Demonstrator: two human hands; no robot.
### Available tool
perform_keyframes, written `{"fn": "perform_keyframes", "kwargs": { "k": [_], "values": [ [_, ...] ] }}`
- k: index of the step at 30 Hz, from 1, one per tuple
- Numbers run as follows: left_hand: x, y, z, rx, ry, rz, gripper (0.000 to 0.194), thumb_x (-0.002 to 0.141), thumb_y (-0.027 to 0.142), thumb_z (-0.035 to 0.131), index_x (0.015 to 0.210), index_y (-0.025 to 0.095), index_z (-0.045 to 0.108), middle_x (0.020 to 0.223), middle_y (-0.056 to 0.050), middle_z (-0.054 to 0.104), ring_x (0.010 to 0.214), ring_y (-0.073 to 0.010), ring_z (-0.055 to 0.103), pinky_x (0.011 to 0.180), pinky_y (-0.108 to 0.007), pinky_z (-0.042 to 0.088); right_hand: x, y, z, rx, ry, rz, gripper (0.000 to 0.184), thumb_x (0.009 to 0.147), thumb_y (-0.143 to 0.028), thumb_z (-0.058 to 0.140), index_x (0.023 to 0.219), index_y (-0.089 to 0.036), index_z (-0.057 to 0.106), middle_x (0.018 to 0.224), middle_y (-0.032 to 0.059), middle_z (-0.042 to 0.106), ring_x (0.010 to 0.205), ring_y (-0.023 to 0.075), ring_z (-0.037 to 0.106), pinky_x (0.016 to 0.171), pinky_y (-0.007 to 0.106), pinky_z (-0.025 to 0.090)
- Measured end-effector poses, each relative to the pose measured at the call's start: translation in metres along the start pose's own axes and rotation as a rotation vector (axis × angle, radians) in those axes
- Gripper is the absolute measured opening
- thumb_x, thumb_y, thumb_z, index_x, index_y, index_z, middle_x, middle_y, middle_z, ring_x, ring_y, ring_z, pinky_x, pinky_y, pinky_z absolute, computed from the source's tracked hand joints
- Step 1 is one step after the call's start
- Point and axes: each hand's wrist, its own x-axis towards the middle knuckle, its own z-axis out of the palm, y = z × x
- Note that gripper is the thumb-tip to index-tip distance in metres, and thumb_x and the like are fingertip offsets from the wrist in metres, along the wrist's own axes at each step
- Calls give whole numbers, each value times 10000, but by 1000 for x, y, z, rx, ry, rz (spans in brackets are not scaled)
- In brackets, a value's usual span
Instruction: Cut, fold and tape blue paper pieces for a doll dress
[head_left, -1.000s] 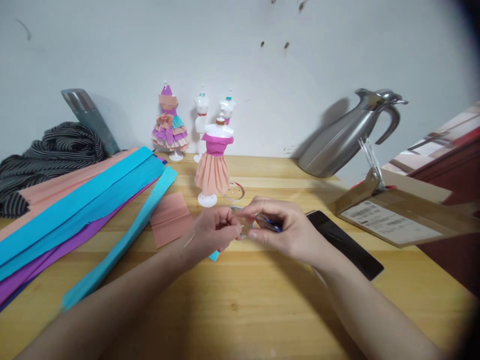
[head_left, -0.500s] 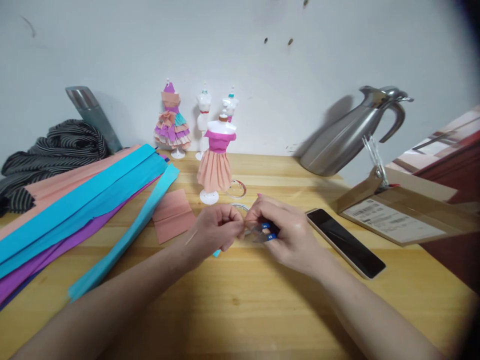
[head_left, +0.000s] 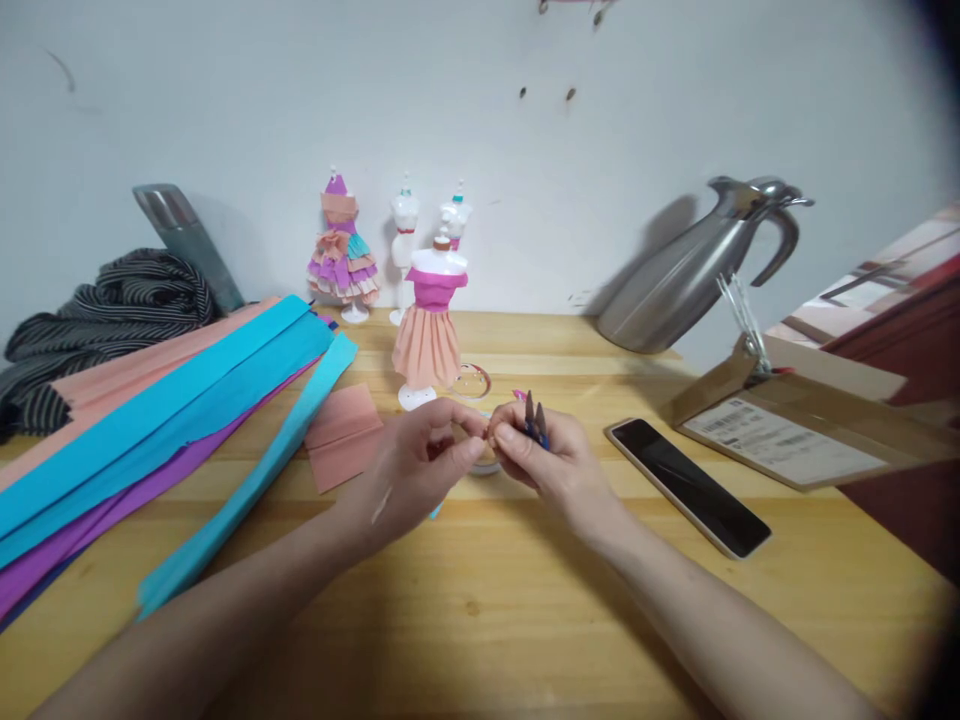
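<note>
My left hand (head_left: 420, 455) is closed in a pinch, thumb against forefinger. Whatever lies between its fingertips is too small to make out. Close against it, my right hand (head_left: 555, 465) is also pinched at the fingertips. It keeps a small pair of scissors (head_left: 535, 422) tucked in its grip, dark blades pointing up; its fingers hide most of the handles. Behind the hands stands a small dress form (head_left: 431, 325) in a magenta top and pleated peach skirt. A round ring-like item (head_left: 480, 466) lies partly hidden beneath my fingers.
Left lie crepe paper strips (head_left: 247, 400) and a folded peach piece (head_left: 345, 435). Other dress forms (head_left: 341, 250) stand by the wall. A bracelet-like ring (head_left: 474, 381) lies behind my hands. Right are a phone (head_left: 686, 485), a cardboard box (head_left: 787, 430) and a metal jug (head_left: 675, 270).
The scissors have turned in my right hand, so their blades now point up and the blue handles are mostly covered. Both hands stay close together; the view has shifted slightly.
</note>
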Motion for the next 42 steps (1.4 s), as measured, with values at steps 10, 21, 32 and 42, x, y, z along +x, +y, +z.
{"fn": "perform_keyframes", "kwargs": {
  "k": [10,21,32,42],
  "values": [
    [-4,-7,0,611,242,594,115,838,111,574,800,154,674,728,-28,687,645,-99,614,596,-194,466,-1,0,10,98,74,39,337,764,-425,669,602,-172,517,482,-68,371,429,58,289,426,230,218],
    [-1,8,-3,309,209,136,133,756,204,582,642,146,617,527,25,552,471,-65,439,454,-179,338,-3,-10,4,-203,168,-57,121,722,-268,670,673,-162,640,542,-32,491,486,88,411,475,238,333],
    [-1,8,1,34,155,-62,159,708,275,608,613,149,627,447,53,453,438,-58,366,411,-181,256,-9,-8,3,-535,164,-528,161,791,-62,591,844,-195,665,714,12,653,612,125,595,596,264,489],
    [3,11,-1,-94,75,-265,147,642,272,650,585,140,622,423,50,481,402,-54,386,406,-185,290,-9,-12,-5,-671,22,-666,234,770,6,477,814,-184,607,692,25,598,618,127,570,572,244,480]
  ]
}}
